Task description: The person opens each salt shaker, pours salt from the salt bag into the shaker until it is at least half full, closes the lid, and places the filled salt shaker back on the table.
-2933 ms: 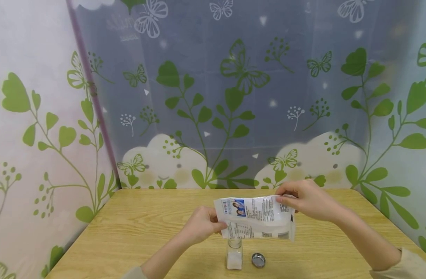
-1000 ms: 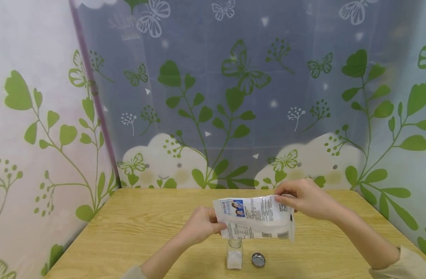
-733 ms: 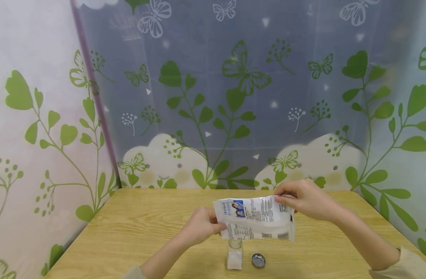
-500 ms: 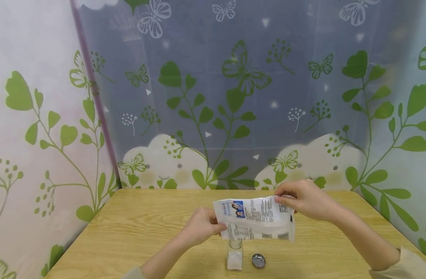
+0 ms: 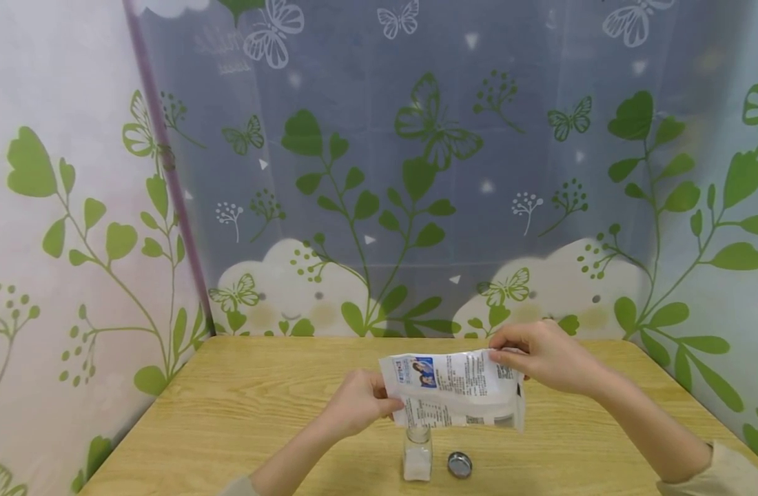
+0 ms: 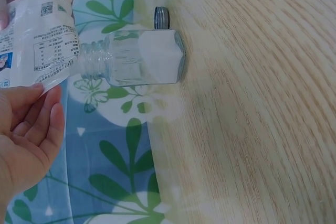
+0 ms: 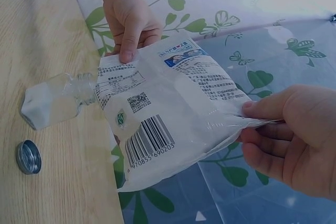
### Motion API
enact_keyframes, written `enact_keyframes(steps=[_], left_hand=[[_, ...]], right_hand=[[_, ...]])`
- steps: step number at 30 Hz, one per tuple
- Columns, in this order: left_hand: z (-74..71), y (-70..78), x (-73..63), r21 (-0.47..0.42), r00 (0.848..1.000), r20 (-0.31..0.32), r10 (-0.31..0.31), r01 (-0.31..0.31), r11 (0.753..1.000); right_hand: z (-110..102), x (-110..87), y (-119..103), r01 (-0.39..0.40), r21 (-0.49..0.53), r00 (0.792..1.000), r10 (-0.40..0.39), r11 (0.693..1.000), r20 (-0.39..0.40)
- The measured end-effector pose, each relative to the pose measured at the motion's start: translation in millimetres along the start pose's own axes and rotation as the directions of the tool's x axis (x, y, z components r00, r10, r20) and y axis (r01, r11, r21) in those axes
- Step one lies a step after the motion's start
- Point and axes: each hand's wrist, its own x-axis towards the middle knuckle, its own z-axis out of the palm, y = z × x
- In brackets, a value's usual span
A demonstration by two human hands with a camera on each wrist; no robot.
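Observation:
A white printed plastic bag [image 5: 459, 386] hangs tilted over an open glass jar [image 5: 418, 458], held by both hands. My left hand [image 5: 357, 403] pinches the bag's left end between thumb and fingers. At the upper right, my right hand [image 5: 546, 355] grips its edge; in the right wrist view the thumb lies on top and the fingers curl beneath. The upright jar holds white powder or fine grains in its lower part, plain in the left wrist view. Its mouth meets the bag's lower edge, which partly hides it. Whether anything is flowing I cannot tell.
A round metal lid [image 5: 459, 464] lies on the wooden table [image 5: 261, 399], just right of the jar. Behind and beside the table hang printed curtains [image 5: 366, 172] with leaves and butterflies.

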Motion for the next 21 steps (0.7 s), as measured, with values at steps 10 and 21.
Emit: enact_keyframes(steps=[10, 21], left_hand=[[2.6, 2.1, 1.1, -0.015, 0.999, -0.011, -0.032, 0.032, 0.999], [3.5, 0.2, 2.0, -0.024, 0.999, -0.015, -0.039, 0.038, 0.999]], right_hand=[[-1.0, -2.3, 2.3, -0.004, 0.009, 1.0, 0.004, 1.0, 0.009], [-1.2, -2.2, 1.6, -0.005, 0.006, 1.0, 0.005, 1.0, 0.004]])
